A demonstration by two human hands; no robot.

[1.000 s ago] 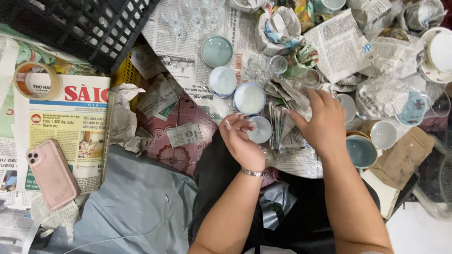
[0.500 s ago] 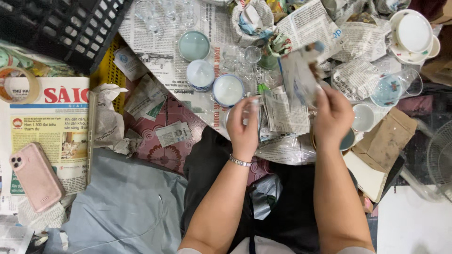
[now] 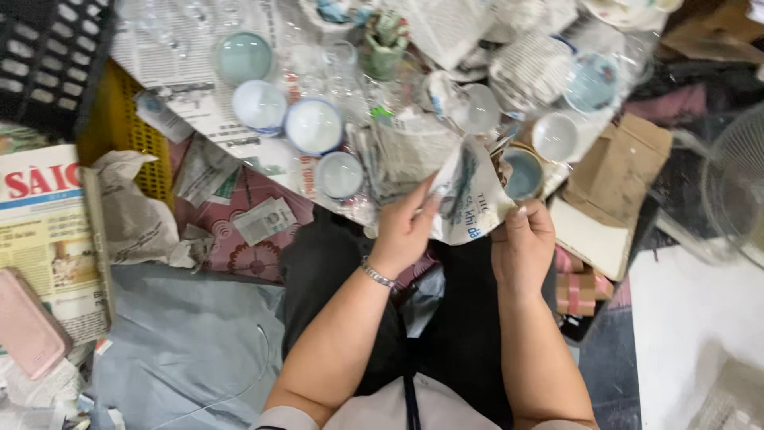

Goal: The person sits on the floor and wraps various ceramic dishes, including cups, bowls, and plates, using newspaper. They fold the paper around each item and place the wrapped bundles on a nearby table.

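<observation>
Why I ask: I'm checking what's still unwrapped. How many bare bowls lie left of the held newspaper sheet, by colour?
Pale green bowl: 1
White bowls: 3
Total: 4

Floor [image 3: 692, 318] spread with newspaper sheets [image 3: 199, 95], small white and pale blue bowls [image 3: 313, 126] upside down on them, black crate [image 3: 48, 56] at upper left, pink phone [image 3: 28, 322] on a newspaper at left, grey cloth [image 3: 183, 342], flattened cardboard [image 3: 617, 171] at right
</observation>
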